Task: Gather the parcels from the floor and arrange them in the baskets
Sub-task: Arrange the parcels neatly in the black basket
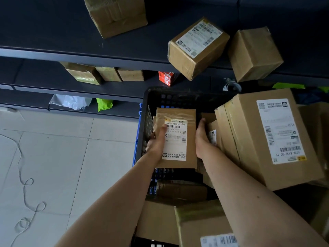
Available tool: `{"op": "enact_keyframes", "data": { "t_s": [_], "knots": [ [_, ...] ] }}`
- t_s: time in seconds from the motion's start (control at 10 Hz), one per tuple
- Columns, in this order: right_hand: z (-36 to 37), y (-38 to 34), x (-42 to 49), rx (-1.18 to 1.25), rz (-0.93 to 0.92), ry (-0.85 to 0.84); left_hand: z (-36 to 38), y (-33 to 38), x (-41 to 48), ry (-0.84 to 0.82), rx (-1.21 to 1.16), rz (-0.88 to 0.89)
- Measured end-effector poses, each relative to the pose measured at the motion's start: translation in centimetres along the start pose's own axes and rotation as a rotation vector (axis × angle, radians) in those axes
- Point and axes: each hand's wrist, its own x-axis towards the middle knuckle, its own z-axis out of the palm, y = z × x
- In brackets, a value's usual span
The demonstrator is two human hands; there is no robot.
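Observation:
A flat brown cardboard parcel (179,114) with a white shipping label is held over the black plastic basket (151,97). My left hand (156,141) grips its left edge, thumb on the label. My right hand (202,139) presses against its right edge. A large labelled box (267,136) leans on the basket's right side, with a smaller parcel (211,132) wedged between it and my right hand. More brown parcels (181,191) lie lower inside the basket.
Dark shelves (71,56) behind the basket carry several cardboard boxes (197,47), a red carton (166,78) and plastic bags (71,102). Tiled floor (71,157) with a loose string (26,182) lies left. More boxes (199,221) sit at the bottom.

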Motion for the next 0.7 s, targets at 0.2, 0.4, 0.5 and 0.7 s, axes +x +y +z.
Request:
{"op": "enact_keyframes", "data": {
  "t_s": [0.2, 0.4, 0.5, 0.7],
  "knots": [
    [0.5, 0.3, 1.0, 0.031, 0.075, -0.051, 0.2, -0.7, 1.6, 0.01, 0.056, -0.075],
    [0.6, 1.0, 1.4, -0.001, 0.032, -0.023, 0.0, -0.5, 0.8, -0.028, 0.034, -0.026],
    [0.6, 1.0, 1.1, -0.078, 0.002, -0.012, 0.2, -0.9, 1.1, -0.017, 0.035, -0.02],
    [0.3, 0.8, 1.4, -0.216, -0.039, 0.026, 0.5, -0.9, 1.3, 0.021, 0.029, -0.008]
  ]
}}
